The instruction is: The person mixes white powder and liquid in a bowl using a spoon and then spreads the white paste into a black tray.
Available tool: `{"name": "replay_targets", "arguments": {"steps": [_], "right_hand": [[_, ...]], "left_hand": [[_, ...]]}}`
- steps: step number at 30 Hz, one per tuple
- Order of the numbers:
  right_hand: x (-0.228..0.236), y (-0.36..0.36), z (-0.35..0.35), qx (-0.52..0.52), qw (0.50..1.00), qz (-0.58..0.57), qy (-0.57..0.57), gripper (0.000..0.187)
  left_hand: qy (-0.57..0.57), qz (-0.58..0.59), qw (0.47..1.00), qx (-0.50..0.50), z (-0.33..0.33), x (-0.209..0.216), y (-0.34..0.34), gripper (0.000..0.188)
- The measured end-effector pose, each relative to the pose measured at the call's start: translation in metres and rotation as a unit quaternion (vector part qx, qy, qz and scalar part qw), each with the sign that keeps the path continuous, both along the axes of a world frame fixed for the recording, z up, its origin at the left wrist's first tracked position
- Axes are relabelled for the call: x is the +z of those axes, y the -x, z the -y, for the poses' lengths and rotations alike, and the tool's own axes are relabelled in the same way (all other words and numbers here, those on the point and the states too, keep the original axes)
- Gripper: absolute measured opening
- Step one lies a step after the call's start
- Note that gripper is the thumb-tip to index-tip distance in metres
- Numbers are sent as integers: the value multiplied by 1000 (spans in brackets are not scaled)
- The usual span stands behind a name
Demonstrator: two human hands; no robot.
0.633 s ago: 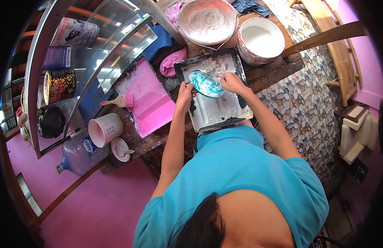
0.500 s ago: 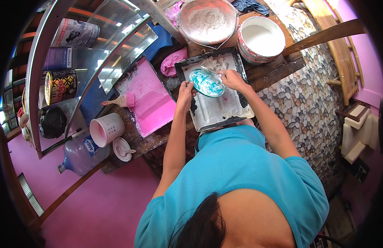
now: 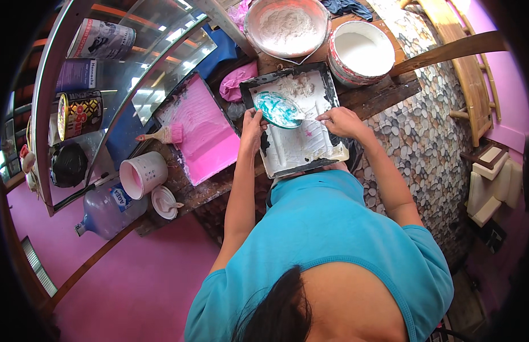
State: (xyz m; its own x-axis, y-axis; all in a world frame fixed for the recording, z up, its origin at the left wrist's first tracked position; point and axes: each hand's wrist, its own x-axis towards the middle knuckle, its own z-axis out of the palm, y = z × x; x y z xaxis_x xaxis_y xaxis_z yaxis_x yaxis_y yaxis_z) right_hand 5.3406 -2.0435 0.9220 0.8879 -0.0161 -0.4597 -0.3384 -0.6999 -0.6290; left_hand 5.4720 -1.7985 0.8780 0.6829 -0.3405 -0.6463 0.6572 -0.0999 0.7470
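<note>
My left hand [image 3: 252,129] is closed on the near left rim of a teal oval dish [image 3: 274,108], whose surface is smeared with white paste. In my right hand [image 3: 342,121] is a small tool [image 3: 310,117] with a pale end reaching to the dish's right edge; its exact kind is too small to make out. Both hands hover over a black-edged paint tray [image 3: 297,153] coated in white. A heap of whitish powder [image 3: 294,85] lies at the tray's far end.
Beyond the tray stand a basin of pale powder [image 3: 287,28] and a bucket of white paint [image 3: 358,48]. Leftward are a pink paint tray [image 3: 210,137] with a brush [image 3: 166,134], a white tub [image 3: 143,175], a large plastic bottle [image 3: 107,208], and a glass-fronted cabinet holding cans [image 3: 82,114].
My right hand has moved right and slightly nearer, drawing the tool back to the dish's edge. The dish has shifted slightly left, exposing more of the white tray.
</note>
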Motion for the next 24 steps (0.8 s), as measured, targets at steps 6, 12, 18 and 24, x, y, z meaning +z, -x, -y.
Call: {"name": "replay_targets", "arguments": {"steps": [6, 12, 18, 24], "right_hand": [[-15, -30, -21, -41, 997, -2, 62, 33], [-11, -45, -13, -22, 998, -1, 61, 35], [-24, -38, -17, 19, 995, -35, 86, 36], [-47, -64, -22, -42, 996, 42, 70, 34]], "left_hand": [[4, 14, 1000, -28, 2, 6, -1, 28], [1, -12, 1000, 5, -2, 3, 6, 26], [21, -21, 999, 12, -7, 0, 9, 23], [20, -22, 999, 15, -11, -6, 10, 24]]}}
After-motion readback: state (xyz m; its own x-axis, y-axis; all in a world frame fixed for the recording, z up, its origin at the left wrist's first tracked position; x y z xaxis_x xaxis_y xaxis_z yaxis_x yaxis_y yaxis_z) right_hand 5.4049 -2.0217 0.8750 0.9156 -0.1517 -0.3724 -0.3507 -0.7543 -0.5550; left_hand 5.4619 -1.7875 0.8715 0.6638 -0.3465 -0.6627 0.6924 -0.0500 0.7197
